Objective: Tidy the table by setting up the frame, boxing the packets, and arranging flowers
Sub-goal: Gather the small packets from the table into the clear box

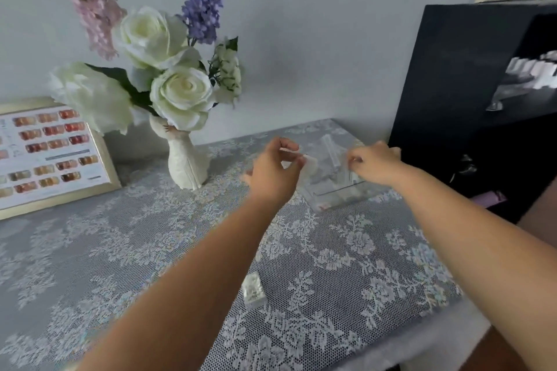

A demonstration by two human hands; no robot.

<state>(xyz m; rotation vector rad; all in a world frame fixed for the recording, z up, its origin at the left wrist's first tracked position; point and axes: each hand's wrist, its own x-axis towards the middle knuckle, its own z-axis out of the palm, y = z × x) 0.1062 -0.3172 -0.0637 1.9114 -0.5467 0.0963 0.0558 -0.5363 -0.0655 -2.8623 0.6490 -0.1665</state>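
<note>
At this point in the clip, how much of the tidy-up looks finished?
Done, apparently: the frame leans upright against the wall, and the flowers stand in the vase. In hand: the left hand and right hand work at the clear box, pinching clear packets. Left: one small packet still lies on the lace cloth.

Frame (51,153) left of vase (185,159) — box (334,178) right.

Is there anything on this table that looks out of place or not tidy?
Yes. One small packet lies alone on the lace tablecloth near the front edge, apart from the clear box where both hands work. The frame, vase and flowers look upright and orderly.
</note>
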